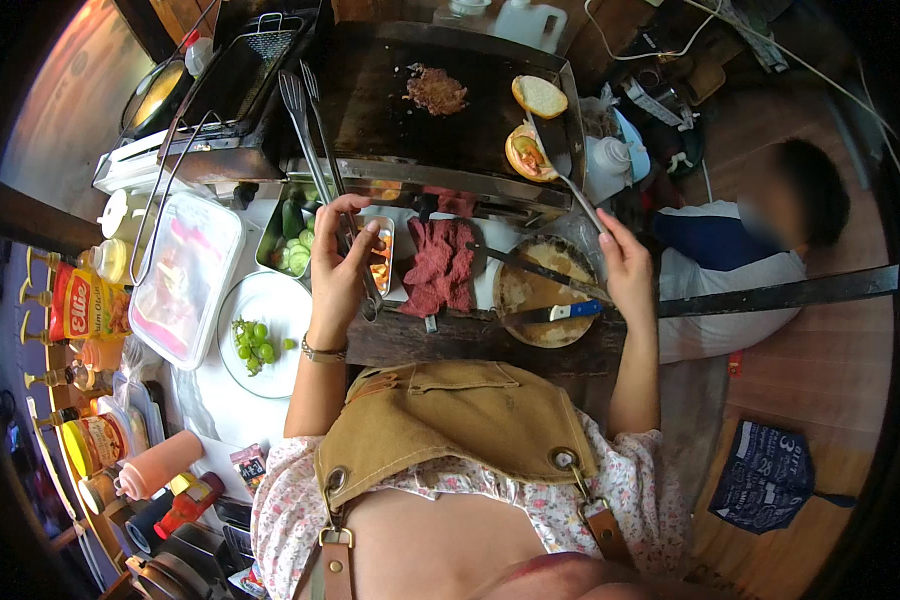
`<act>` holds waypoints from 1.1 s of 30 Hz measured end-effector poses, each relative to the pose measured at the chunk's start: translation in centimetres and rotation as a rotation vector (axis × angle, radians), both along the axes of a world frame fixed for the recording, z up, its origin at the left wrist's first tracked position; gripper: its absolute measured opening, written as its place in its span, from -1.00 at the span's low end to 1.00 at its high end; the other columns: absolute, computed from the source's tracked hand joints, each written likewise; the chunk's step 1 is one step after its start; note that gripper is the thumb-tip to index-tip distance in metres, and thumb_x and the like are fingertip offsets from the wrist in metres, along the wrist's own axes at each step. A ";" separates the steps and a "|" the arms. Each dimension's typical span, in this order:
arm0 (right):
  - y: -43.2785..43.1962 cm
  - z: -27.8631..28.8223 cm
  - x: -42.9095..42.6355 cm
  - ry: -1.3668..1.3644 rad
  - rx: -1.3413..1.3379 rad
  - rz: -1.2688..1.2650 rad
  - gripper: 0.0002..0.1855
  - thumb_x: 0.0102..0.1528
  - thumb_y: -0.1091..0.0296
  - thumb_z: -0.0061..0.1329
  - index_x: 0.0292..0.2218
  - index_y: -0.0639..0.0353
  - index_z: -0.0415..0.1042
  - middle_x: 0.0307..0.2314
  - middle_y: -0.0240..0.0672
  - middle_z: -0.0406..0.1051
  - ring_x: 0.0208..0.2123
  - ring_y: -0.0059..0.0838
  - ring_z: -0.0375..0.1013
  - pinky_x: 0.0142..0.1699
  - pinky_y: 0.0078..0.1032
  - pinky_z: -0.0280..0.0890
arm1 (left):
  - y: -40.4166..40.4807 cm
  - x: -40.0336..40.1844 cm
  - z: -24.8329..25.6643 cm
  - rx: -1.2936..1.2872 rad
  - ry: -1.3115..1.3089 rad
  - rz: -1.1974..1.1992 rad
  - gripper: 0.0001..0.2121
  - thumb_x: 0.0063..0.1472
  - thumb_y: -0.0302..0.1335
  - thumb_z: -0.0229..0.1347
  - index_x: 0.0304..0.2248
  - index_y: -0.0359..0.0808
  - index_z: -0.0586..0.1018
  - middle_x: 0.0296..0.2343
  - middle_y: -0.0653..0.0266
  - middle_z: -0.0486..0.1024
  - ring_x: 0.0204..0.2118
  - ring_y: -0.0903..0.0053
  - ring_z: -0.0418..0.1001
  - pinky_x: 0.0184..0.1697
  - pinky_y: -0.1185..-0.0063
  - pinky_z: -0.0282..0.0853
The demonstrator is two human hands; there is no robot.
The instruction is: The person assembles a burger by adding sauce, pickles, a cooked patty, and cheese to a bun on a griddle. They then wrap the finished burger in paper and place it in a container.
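My left hand (336, 262) grips long metal tongs (316, 161), their slotted heads pointing up past the griddle's left edge. In my right hand (627, 262) is the handle of a metal spatula (586, 201). Its blade reaches over the griddle (480, 142) beside two bun halves. The upper bun half (541, 99) lies cut face up, pale and bare. Toppings, including what look like tomato and cucumber slices, cover the lower bun half (526, 154); whether the blade touches it I cannot tell. A browned, flattened meat patty (436, 90) sits on the griddle, away from both tools.
Raw red meat (439, 266) lies before me. A knife (576, 309) rests on a round wooden board (517, 289). To the left are cucumbers in a metal tray (270, 251), grapes on a plate (231, 367) and a lidded box (184, 300). A person (727, 285) sits at right.
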State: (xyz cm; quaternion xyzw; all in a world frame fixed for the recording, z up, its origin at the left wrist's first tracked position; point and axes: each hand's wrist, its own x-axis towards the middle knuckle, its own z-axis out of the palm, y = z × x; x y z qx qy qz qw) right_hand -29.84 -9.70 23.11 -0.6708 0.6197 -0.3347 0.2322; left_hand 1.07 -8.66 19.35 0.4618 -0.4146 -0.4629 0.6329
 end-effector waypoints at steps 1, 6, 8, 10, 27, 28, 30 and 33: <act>-0.3 -0.3 -0.6 -0.074 -0.008 -0.014 -0.69 0.07 0.36 -0.27 -0.14 0.24 0.26 -0.58 -0.47 0.29 -0.60 -0.73 0.11 -0.50 -0.74 0.08 | 0.0 0.0 0.0 0.005 0.053 0.003 -0.80 0.04 -0.62 -0.05 -0.30 -0.28 0.31 -0.48 0.46 0.29 -0.56 0.82 0.24 -0.52 0.83 0.18; -0.5 0.4 -2.1 -0.459 0.221 -0.069 -0.67 0.07 0.42 -0.28 -0.09 0.16 0.22 -0.77 -0.69 -0.05 -0.78 -0.89 -0.14 -0.71 -0.84 -0.23 | 0.3 0.6 -0.3 0.049 0.034 -0.036 -0.81 0.02 -0.65 -0.07 -0.31 -0.36 0.30 -0.35 0.36 0.21 -0.48 0.74 0.29 -0.44 0.77 0.27; -0.6 0.7 -2.0 -0.457 0.242 -0.063 -0.67 0.07 0.41 -0.29 -0.10 0.16 0.23 -0.77 -0.68 -0.05 -0.77 -0.88 -0.13 -0.69 -0.84 -0.23 | 0.4 0.6 -0.3 0.054 0.029 -0.029 -0.81 0.02 -0.64 -0.07 -0.31 -0.35 0.31 -0.36 0.36 0.21 -0.48 0.75 0.29 -0.44 0.77 0.27; -0.9 1.0 -1.8 -0.348 0.185 -0.021 -0.68 0.07 0.40 -0.29 -0.10 0.15 0.24 -0.77 -0.67 -0.02 -0.77 -0.87 -0.10 -0.69 -0.84 -0.20 | 0.5 0.9 -0.3 0.073 0.047 -0.036 -0.81 0.02 -0.64 -0.06 -0.31 -0.35 0.31 -0.37 0.37 0.22 -0.48 0.76 0.28 -0.45 0.77 0.26; -11.7 -1.2 16.2 0.472 0.078 0.112 -0.80 -0.06 0.40 -0.31 -0.38 0.29 0.28 -0.52 0.07 0.33 -0.40 0.00 0.33 -0.26 -0.21 0.21 | 1.3 2.9 -0.2 0.100 0.011 0.010 -0.81 0.04 -0.62 -0.07 -0.30 -0.32 0.31 -0.41 0.39 0.24 -0.56 0.79 0.24 -0.53 0.81 0.21; -12.9 -1.6 17.2 0.463 0.073 0.063 -0.80 -0.10 0.43 -0.29 -0.41 0.35 0.27 -0.51 0.09 0.34 -0.40 -0.01 0.35 -0.28 -0.23 0.24 | 1.1 3.0 -0.2 0.103 0.013 0.009 -0.82 0.04 -0.61 -0.07 -0.31 -0.33 0.32 -0.41 0.38 0.23 -0.58 0.79 0.25 -0.55 0.81 0.24; -14.5 -2.3 17.9 0.412 0.068 -0.013 -0.80 -0.13 0.46 -0.28 -0.42 0.39 0.27 -0.49 0.09 0.35 -0.38 -0.03 0.36 -0.27 -0.25 0.27 | 1.1 3.3 -0.2 0.095 0.029 -0.009 -0.82 0.04 -0.61 -0.07 -0.30 -0.32 0.31 -0.42 0.38 0.24 -0.59 0.79 0.25 -0.56 0.80 0.24; -16.7 -3.7 18.1 0.290 0.046 -0.079 -0.79 -0.10 0.45 -0.30 -0.40 0.36 0.27 -0.47 0.08 0.35 -0.35 -0.05 0.35 -0.23 -0.26 0.25 | 1.2 3.7 -0.1 0.092 0.042 -0.022 -0.82 0.05 -0.60 -0.07 -0.30 -0.30 0.31 -0.46 0.39 0.25 -0.59 0.80 0.25 -0.58 0.80 0.22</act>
